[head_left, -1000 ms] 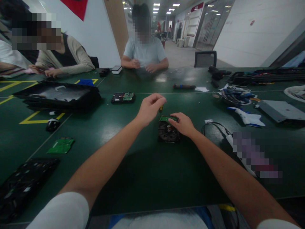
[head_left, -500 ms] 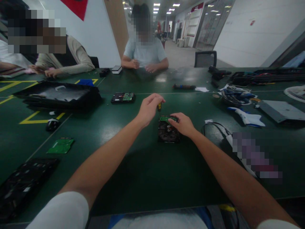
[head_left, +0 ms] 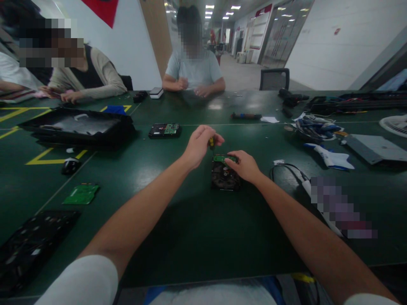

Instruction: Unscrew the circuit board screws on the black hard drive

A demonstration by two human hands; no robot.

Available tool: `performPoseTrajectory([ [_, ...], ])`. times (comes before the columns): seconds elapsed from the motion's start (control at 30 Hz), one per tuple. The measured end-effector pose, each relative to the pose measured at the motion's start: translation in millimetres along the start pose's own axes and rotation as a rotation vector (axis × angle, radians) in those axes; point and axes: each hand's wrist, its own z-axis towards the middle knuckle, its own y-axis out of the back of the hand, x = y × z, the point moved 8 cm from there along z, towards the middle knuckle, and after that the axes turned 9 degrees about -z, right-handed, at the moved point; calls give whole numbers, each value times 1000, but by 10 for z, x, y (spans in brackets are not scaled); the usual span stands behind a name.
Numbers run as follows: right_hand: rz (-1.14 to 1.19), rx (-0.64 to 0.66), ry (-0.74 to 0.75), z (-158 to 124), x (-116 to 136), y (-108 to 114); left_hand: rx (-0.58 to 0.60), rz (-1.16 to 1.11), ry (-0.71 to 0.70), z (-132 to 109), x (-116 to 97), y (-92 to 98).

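A hard drive [head_left: 225, 178] lies on the green table in front of me, its green circuit board [head_left: 220, 158] facing up at the far end. My left hand [head_left: 201, 144] is closed round a small screwdriver with a yellow and black handle [head_left: 211, 143], held upright over the board's far left corner. Whether its tip sits in a screw is too small to tell. My right hand [head_left: 244, 164] grips the drive's right side, with the thumb lying over the board and the fingers along the far edge.
Another hard drive [head_left: 164, 130] lies beyond my left hand. To the left are a black tray [head_left: 79, 125], a mouse [head_left: 70, 166], a loose green circuit board [head_left: 82, 194] and a black casing [head_left: 34, 241]. Cables [head_left: 318, 127] and a metal box [head_left: 375, 148] lie right. A person [head_left: 193, 72] sits opposite.
The fingers of my left hand have shifted on the screwdriver handle, extending slightly to the right. My right hand and the hard drive stay in place.
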Motion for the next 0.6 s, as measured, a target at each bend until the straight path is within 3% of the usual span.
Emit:
performPoseTrajectory([
  [0.33, 24, -2, -19, -15, 6, 16, 42, 500, -279, -21, -355, -32],
  [0.6, 19, -2, -20, -11, 10, 17, 45, 319, -129, -4, -197, -2],
])
